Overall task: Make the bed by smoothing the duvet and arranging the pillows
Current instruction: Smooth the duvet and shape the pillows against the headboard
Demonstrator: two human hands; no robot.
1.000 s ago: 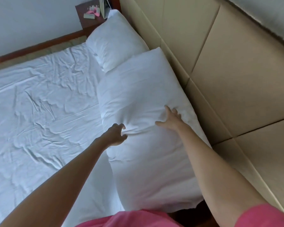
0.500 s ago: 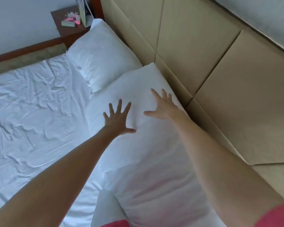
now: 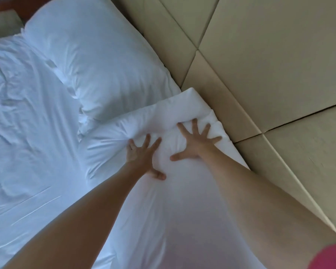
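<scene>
Fingers (image 3: 194, 124) of both hands are spread wide and flat, released rather than clenched, pressing down into the white near pillow (image 3: 163, 191) without gripping any fold of it. Left hand (image 3: 142, 154) sits on the pillow's side toward the open sheet, thumb splayed back toward the person; right hand (image 3: 196, 143) presses just beside it, closer to the headboard (image 3: 260, 65), with its fingertips sunk into the bunched far end of the pillow. That near pillow lies on the bed with its long axis running from the bottom of the view up toward the far pillow, parallel to the padded beige headboard and touching it along its right edge. Its far end points at the second pillow and is puffed up and creased around the hands. Far pillow (image 3: 89, 61) lies beyond it, also against the headboard, its long axis running the same way so the two sit end to end, their ends touching. Wrinkled white sheet (image 3: 23, 133) covers the mattress to the left of both pillows. A pink sleeve (image 3: 332, 257) shows at the lower right corner.
</scene>
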